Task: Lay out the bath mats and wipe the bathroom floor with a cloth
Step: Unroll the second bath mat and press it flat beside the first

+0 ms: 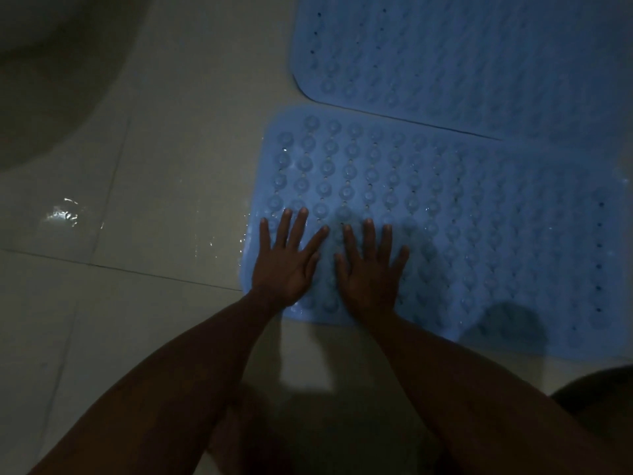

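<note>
I see a dim bathroom from above. My left hand (286, 260) and right hand (371, 269) lie flat, fingers spread, gripping nothing, side by side on the near left corner of a blue studded bath mat (462, 228). A second blue mat (479, 60) lies just beyond it, edges overlapping. Wet, glossy floor tiles (164, 186) spread to the left, where a pale curved fixture (51, 73) stands.

We find no readable text, label, brand, number or sign anywhere. The near blue mat (428, 214) and the far blue mat (462, 60) show only moulded bumps and holes, and the tiled floor (164, 159) carries no markings. The lighting is dim, so any fine print is beyond us.
</note>
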